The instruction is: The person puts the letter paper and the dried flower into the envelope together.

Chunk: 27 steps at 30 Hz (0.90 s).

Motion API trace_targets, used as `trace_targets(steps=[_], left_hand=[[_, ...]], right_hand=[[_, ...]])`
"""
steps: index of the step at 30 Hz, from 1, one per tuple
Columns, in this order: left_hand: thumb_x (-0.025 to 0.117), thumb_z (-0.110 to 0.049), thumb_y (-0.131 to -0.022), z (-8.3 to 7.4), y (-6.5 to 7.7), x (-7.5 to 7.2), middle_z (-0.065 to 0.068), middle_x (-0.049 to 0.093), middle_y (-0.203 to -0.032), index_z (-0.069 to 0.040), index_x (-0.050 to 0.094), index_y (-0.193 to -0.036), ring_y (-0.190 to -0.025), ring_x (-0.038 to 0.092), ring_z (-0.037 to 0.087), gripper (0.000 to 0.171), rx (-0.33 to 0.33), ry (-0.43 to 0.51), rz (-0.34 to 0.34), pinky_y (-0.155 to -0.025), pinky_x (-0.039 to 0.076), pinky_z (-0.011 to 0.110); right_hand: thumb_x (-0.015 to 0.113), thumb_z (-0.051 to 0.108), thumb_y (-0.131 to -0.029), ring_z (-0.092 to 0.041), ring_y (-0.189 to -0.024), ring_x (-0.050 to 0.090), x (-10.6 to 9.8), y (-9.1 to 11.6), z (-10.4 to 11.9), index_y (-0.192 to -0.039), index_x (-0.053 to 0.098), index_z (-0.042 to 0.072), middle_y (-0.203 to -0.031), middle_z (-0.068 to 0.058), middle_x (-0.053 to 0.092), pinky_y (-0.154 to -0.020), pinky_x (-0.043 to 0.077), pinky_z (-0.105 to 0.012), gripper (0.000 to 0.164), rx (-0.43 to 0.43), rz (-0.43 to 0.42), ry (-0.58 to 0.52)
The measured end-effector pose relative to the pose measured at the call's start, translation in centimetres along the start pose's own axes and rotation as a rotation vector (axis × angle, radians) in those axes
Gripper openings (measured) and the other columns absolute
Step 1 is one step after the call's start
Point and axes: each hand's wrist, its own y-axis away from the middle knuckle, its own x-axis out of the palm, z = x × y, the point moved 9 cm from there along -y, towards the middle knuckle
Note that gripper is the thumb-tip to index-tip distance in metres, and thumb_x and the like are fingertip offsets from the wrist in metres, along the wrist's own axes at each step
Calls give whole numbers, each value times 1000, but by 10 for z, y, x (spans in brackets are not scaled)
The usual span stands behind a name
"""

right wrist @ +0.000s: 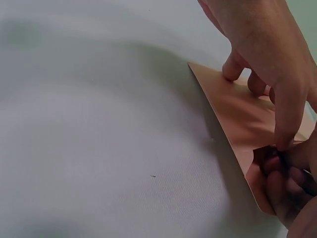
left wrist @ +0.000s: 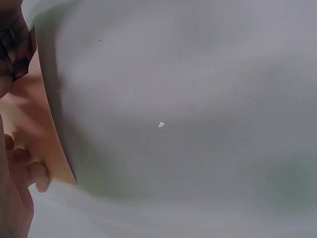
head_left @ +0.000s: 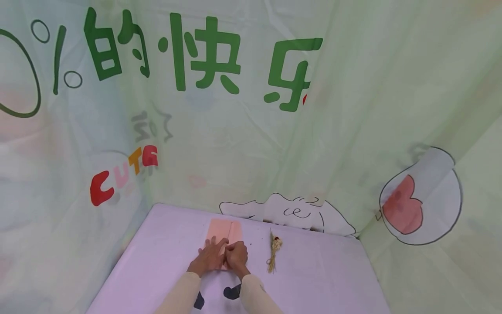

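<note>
At the left, coloured letters spelling CUTE (head_left: 136, 162) are printed on the pale, translucent fabric curtain (head_left: 243, 144) behind the pale lilac bench (head_left: 321, 270). Next comes the left hand (head_left: 213, 256), its fingers spread and resting on a flat sheet of salmon-pink paper (head_left: 219, 227) that lies on the bench, creased lengthwise toward its right side. Just beside it, the right hand (head_left: 237, 256) has its fingers curled, pinching the paper near its near edge; shadow hides the exact grip. Farther right, apart from the sheet, lies a slim bundle of dried, straw-coloured flowers (head_left: 276, 246). At the far right, the curtain bears a red heart (head_left: 404, 211).
</note>
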Motion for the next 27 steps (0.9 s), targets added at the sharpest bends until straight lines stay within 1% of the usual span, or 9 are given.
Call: trace_targets(steps=[3,5,8,12,15,19,21,26,27], left_hand=[[63,-22,-103,-3,1,2,37,45,-163,-22,53,-149,-147,41,70,47,14,10,-12,-103,33,95],[64,-19,-103,-4,2,0,38,46,-162,-21,54,-148,-146,42,70,47,15,18,-24,-102,34,95],[64,-19,-104,-4,3,-2,36,46,-162,-22,54,-147,-145,45,65,45,-7,19,-31,-104,37,92],[66,-20,-104,-3,2,-2,32,50,-156,-25,57,-143,-135,53,55,40,-27,1,-36,-100,44,86],[67,-19,-103,-3,2,-3,29,52,-152,-26,58,-140,-130,55,51,38,-31,-5,-39,-96,47,84],[68,-17,-101,-8,6,-8,29,53,-150,-25,59,-139,-127,55,50,39,-27,8,-42,-93,48,80],[67,-17,-101,-5,4,-4,29,53,-149,-26,59,-138,-126,55,51,39,-16,17,-58,-90,48,77],[66,-18,-99,-3,1,4,30,52,-148,-25,57,-139,-124,53,51,41,6,38,-69,-85,47,71],[67,-17,-99,-7,3,2,30,51,-149,-25,58,-139,-124,53,50,42,8,39,-60,-85,47,70]], right_hand=[[80,2,-94,-16,-67,69,-11,0,1,-93,83,-2,-77,-10,78,-64,62,-33,5,-27,-20,-34],[81,4,-94,-15,-70,69,-21,-3,4,-93,84,1,-79,-8,79,-67,61,-33,4,-61,-58,-42],[83,4,-92,-14,-71,68,-40,-8,6,-91,86,7,-80,-6,80,-68,57,-34,3,-87,-146,-48],[87,5,-88,-11,-66,65,-69,-13,10,-91,87,11,-77,-2,78,-63,50,-32,8,-111,-269,-33],[92,8,-84,-11,-64,65,-91,-15,15,-93,88,12,-76,-1,78,-61,49,-32,11,-128,-337,-28],[95,13,-82,-16,-71,71,-118,-19,20,-100,87,10,-81,-4,79,-69,54,-37,19,-115,-375,-41],[95,14,-82,-18,-75,72,-131,-21,19,-103,87,10,-85,-6,80,-74,53,-41,23,-103,-398,-44],[95,16,-83,-22,-79,72,-160,-23,6,-109,87,9,-88,-8,80,-79,48,-43,29,-90,-443,-43],[95,16,-83,-23,-79,72,-167,-23,2,-110,86,8,-89,-9,80,-79,48,-43,29,-83,-446,-40]])
